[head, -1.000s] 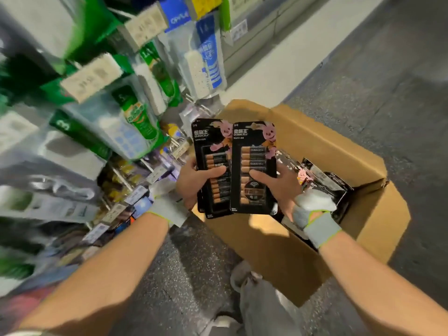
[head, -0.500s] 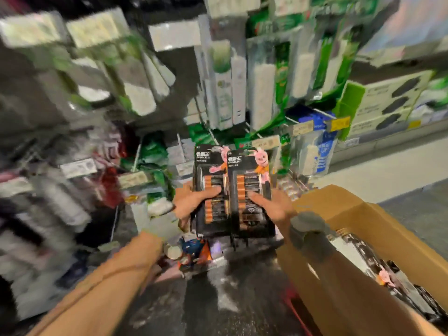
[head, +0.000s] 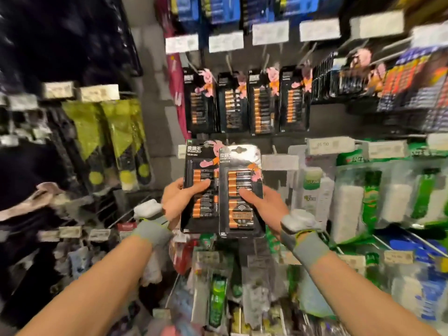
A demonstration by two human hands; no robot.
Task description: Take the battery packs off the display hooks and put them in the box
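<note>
Battery pack (head: 200, 214) clamped in left grip (head: 174, 202); second pack (head: 242, 219) clamped in right grip (head: 266, 209), just beside it; hanging packs (head: 244, 103) above both grips.

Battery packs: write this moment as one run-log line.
left hand: grips left battery pack | right hand: grips right battery pack | box: not in view

Left hand (head: 178, 202), right hand (head: 265, 207): bare, forearms too. Grey knit wristbands (head: 152, 230), yellow-green edging. White lumpy pod (head: 299, 220) strapped on each of my wrists.
</note>
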